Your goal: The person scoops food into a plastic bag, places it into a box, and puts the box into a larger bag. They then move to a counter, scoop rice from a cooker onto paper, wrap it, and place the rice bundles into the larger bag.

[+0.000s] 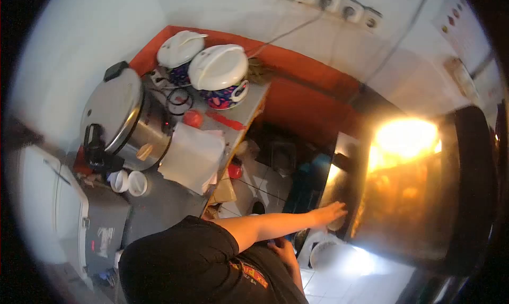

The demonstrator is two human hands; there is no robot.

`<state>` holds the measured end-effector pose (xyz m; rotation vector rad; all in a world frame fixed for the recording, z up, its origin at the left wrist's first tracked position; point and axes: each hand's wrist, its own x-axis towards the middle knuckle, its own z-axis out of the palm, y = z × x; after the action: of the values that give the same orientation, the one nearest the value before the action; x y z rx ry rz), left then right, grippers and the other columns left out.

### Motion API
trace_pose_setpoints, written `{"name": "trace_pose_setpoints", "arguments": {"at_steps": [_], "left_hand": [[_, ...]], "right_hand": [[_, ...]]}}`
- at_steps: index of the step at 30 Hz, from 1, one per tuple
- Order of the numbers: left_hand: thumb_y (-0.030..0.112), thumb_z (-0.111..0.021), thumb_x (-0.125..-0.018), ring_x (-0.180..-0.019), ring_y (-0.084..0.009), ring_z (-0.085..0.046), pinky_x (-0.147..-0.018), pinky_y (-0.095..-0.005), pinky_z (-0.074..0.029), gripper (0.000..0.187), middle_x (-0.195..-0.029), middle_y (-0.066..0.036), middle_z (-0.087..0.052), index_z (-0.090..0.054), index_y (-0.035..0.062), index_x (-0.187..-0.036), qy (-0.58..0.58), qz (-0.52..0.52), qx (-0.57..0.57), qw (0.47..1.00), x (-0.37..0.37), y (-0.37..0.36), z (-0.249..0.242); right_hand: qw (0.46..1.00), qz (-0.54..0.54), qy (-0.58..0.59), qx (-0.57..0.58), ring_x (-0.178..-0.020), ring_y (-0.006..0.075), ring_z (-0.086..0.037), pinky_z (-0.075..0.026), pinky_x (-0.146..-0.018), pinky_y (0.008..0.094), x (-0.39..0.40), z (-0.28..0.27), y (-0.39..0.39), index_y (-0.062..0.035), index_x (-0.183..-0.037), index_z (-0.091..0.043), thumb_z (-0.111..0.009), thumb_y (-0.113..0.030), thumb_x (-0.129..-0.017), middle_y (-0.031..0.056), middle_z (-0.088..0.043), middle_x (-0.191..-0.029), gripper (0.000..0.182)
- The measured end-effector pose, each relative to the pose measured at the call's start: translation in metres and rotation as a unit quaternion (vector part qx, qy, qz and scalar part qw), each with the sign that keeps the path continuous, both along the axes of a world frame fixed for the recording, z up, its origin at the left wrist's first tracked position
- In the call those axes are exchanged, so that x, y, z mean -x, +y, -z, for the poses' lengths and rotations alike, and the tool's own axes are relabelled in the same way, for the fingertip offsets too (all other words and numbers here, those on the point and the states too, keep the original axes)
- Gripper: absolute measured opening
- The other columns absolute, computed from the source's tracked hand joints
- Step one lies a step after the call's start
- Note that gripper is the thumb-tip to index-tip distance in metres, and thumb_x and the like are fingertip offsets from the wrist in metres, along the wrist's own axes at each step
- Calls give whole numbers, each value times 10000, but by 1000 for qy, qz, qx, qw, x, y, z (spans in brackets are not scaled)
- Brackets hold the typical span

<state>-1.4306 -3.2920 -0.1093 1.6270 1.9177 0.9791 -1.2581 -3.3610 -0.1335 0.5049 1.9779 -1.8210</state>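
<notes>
My left arm stretches out toward a lit glass-fronted cabinet [408,198], which glows orange inside. At its near edge is my left hand [330,215], open, palm down, with fingers extended over a dark panel. Nothing shows in that hand. My right hand [285,252] is close to my black shirt [185,267], its fingers curled. A small bit of blue shows by those fingers, too small to make out. Below my left hand sits a round white container [323,253], partly lost in bright glare.
Left of me, a grey counter [164,200] holds a large steel rice cooker [146,137], paper sheets [193,154], white cups [138,183] and two lidded patterned pots [220,73]. Power sockets [326,0] line the wall. A red object [235,170] lies low beside the counter.
</notes>
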Motion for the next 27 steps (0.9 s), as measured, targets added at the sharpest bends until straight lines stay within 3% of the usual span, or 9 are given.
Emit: {"name": "trace_pose_setpoints", "arguments": {"at_steps": [3, 5, 8, 11, 13, 14, 16, 20, 27], "left_hand": [[223, -918, -589, -1464, -415, -209, -1210, -489, -225, 1221, -1598, -203, -146, -171, 120, -1549, 65, -7, 26, 998, 15, -44, -33], [195, -845, -694, -1385, -410, -343, -1164, -481, -299, 978, -1520, -202, -308, -302, 100, -1502, 35, -137, -179, 974, 22, -83, -28], [112, -665, -804, -1164, -391, -512, -1016, -472, -406, 514, -1231, -184, -547, -529, 36, -1294, -10, -395, -164, 904, 52, -196, -43], [92, -681, -809, -1124, -384, -528, -983, -474, -407, 475, -1206, -197, -551, -514, -4, -1244, 81, -728, -93, 674, 66, -337, 5], [141, -718, -811, -1143, -376, -547, -972, -466, -423, 521, -1206, -229, -573, -495, -26, -1252, -12, -913, -65, 403, 63, -411, 56], [141, -718, -811, -1143, -376, -547, -972, -466, -423, 521, -1206, -229, -573, -495, -26, -1252, -12, -922, -71, 382, 71, -437, 68], [197, -754, -809, -1133, -367, -578, -956, -465, -447, 579, -1208, -260, -592, -480, -40, -1260, -404, -827, -180, 347, 57, -479, 94], [249, -755, -804, -1149, -367, -582, -985, -447, -455, 686, -1257, -236, -593, -458, -52, -1344, -404, -809, -130, 407, 55, -495, 68], [290, -826, -757, -1165, -348, -562, -989, -449, -461, 832, -1282, -227, -564, -401, -35, -1395, -410, -807, -125, 406, 12, -540, 204]], "right_hand": [[1000, 4, -24, -5, -1076, 233, -631, -454, -985, 380, 5, 14, 4, 59, -1251, -587, -719, -90, -862, 146, -676, -1190, 437], [999, 21, -35, -2, -964, 227, -661, -501, -870, 350, 17, 9, 1, 51, -1148, -638, -752, -200, -840, 158, -710, -1066, 414], [996, 71, -52, 24, -798, 142, -625, -495, -751, 281, 49, 5, -1, -2, -1027, -631, -716, -106, -886, 49, -682, -900, 195], [993, 102, -8, 62, -733, 153, -624, -511, -686, 293, 95, -20, -14, -8, -1030, -610, -683, -103, -911, 57, -666, -854, 169], [988, 83, 41, 123, -748, 168, -632, -516, -700, 297, 129, -26, -21, 1, -1035, -601, -643, -80, -929, 78, -665, -867, 139], [982, 110, 41, 150, -778, 182, -639, -516, -730, 306, 147, -36, -34, 7, -1027, -591, -620, -67, -937, 98, -665, -877, 120], [985, 66, 82, 134, -813, 192, -641, -516, -762, 312, 180, -74, -65, 3, -1029, -581, -617, -68, -943, 103, -660, -893, 117], [992, 5, 95, 85, -831, 193, -643, -519, -776, 319, 241, -71, -120, -2, -1069, -573, -603, -35, -943, 93, -662, -937, 133], [988, -40, 82, 126, -805, 190, -642, -521, -738, 313, 290, -72, -215, 30, -1077, -569, -655, -35, -925, 92, -665, -910, 187]]}}
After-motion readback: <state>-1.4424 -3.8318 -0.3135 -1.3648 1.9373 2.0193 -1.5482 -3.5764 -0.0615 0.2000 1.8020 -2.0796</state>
